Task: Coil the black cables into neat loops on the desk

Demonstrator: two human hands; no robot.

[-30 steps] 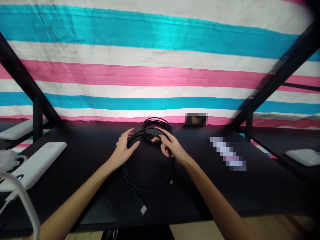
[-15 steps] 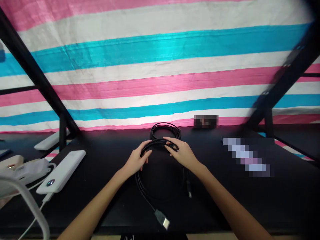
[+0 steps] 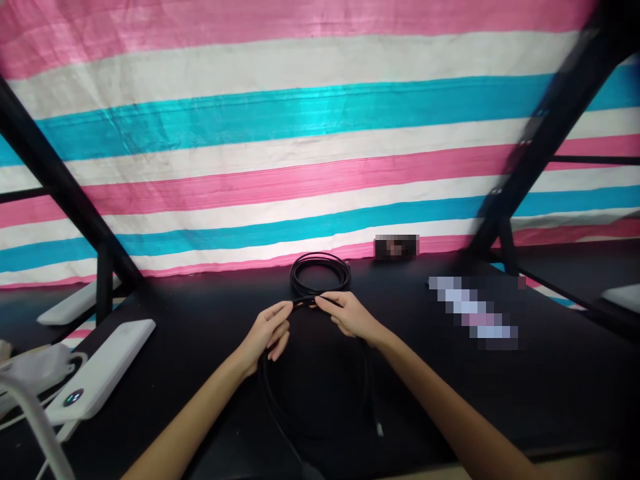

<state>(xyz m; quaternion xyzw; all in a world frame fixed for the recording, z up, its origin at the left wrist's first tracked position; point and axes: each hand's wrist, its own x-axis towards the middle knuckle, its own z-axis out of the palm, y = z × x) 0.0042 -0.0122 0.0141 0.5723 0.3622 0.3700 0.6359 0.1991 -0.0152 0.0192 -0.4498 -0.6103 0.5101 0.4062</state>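
Note:
A black USB cable (image 3: 273, 407) is wound in a large loop on the black table. At the loop's far side my left hand (image 3: 267, 333) pinches the gathered strands between thumb and fingers. My right hand (image 3: 350, 315) grips the same strands a short way to the right, also closed. One small metal-tipped plug (image 3: 379, 429) dangles below my right hand. The cable's other plug (image 3: 311, 472) is cut off by the bottom edge. Just beyond my hands lies a second coiled black cable (image 3: 320, 272), apart from my fingers.
A white power bank (image 3: 107, 370) with a cord plugged in lies at left, beside a white charger (image 3: 37, 370). Two pixelated patches cover things at the back and right. Black metal struts (image 3: 65, 173) slope up in front of a striped sheet (image 3: 300, 113).
Both hands have closed more tightly on the strands, thumbs now pressed down on them. The view has shifted, so the USB plug has slid down to the bottom edge.

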